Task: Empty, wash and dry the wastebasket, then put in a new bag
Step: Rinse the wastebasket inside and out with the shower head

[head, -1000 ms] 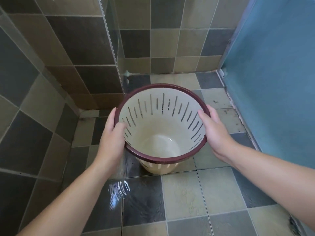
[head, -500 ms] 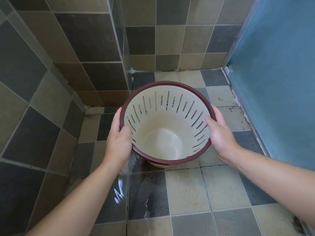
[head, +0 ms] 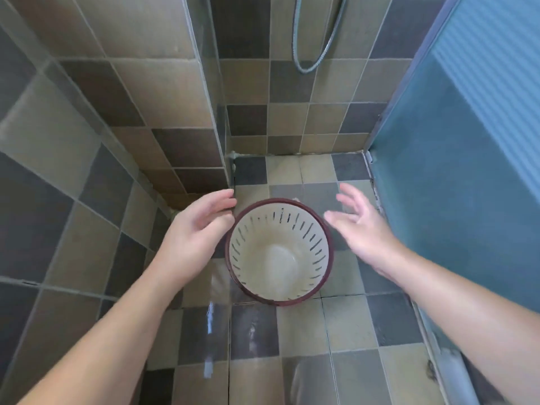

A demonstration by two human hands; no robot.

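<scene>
head view: left hand [head: 196, 229] and right hand [head: 361, 226] flank the wastebasket [head: 279, 252], each grip spread, holding nothing.

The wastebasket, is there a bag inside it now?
No, the wastebasket stands bare on the floor tiles, its slotted cream wall and bottom showing.

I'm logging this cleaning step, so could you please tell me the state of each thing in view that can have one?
Cream slotted plastic wastebasket with maroon rim: upright on the floor, no bag, no rubbish, released.
Left hand: open, beside the rim, holding nothing.
Right hand: open, apart from the basket, holding nothing.
Tiled floor: glossy, seemingly wet patches near the basket.
Metal shower hose: hanging in a loop.
</scene>
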